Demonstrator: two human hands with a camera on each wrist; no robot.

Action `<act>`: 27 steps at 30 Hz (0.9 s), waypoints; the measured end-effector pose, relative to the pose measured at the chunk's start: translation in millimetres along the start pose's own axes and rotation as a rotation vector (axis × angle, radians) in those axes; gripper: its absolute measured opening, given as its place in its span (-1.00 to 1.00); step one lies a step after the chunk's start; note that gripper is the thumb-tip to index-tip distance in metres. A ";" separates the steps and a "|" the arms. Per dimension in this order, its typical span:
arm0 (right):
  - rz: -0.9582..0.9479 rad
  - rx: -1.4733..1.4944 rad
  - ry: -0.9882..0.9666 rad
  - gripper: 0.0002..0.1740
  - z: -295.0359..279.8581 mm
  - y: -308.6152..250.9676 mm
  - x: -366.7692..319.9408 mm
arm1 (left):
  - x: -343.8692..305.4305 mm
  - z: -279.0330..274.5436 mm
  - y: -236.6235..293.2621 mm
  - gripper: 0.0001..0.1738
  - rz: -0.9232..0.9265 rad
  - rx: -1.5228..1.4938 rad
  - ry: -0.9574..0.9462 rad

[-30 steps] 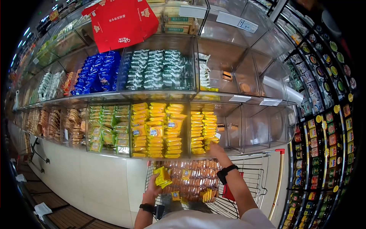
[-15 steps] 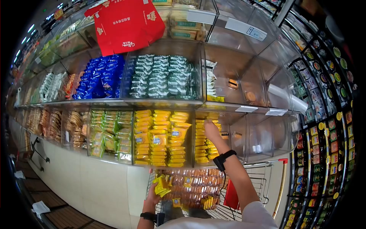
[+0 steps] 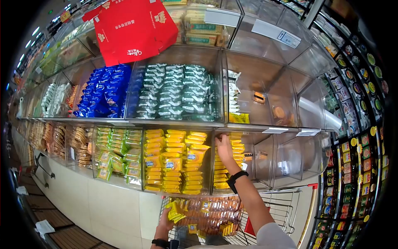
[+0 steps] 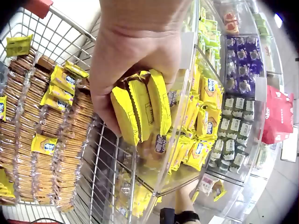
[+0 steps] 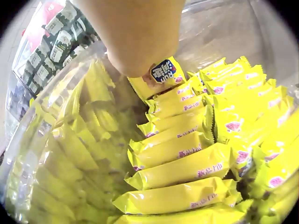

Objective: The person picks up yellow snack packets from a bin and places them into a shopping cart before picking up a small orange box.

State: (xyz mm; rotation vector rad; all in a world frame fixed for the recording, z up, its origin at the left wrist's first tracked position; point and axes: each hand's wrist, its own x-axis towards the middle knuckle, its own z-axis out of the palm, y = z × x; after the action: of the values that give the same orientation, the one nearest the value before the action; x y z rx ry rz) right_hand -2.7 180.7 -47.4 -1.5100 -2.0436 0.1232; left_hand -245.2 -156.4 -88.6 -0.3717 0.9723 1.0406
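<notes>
Your left hand [image 4: 135, 51]: front-left of bin [image 5: 229, 32], over cart [image 4: 74, 24]; fingers curled round three yellow packs [image 4: 140, 109]. Left of bin: three yellow rows [image 3: 172, 164]. Your right hand [image 3: 225, 150]: inside bin, rear left, nearer hand to loose pack [image 5: 163, 79]. Loose pack: one, at rear of bin's left row, label showing, partly covered by hand; fingertips hidden, cannot tell closure or hold. Bin: two rows visible, long axes crosswise; total uncountable.

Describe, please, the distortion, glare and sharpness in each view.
Head: fisheye bending curves the rack at right, corners black; left wrist: a bright light glares at upper right, yet the held yellow packets look fairly sharp; right wrist: the shelved packets at right look washed out.
</notes>
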 end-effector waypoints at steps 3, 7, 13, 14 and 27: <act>-0.057 -0.388 0.018 -0.69 -7.9 10.6 1.5 | -1.9 8.7 1.1 -0.56 -0.011 0.018 -0.034; 0.137 -0.280 -0.028 -0.63 -26.8 3.3 3.1 | -10.7 27.2 1.1 -0.53 -0.052 0.134 -0.054; 0.037 0.219 -0.016 -0.72 -101.1 -66.4 -55.1 | -51.3 122.2 3.3 -0.50 0.183 0.390 -0.145; 0.068 0.299 -0.097 -0.73 -108.2 -73.6 -68.4 | -53.0 131.1 0.2 -0.48 0.300 0.437 -0.201; 0.660 1.065 -0.385 -0.56 -172.7 -124.0 -121.3 | -62.4 226.6 15.2 -0.33 0.440 0.387 -0.453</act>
State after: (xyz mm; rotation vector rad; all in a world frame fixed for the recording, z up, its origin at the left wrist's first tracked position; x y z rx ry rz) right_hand 2.0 -17.4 96.3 -1.3684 -1.1954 1.5668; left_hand -155.5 -31.1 89.4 0.4031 0.8307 1.2280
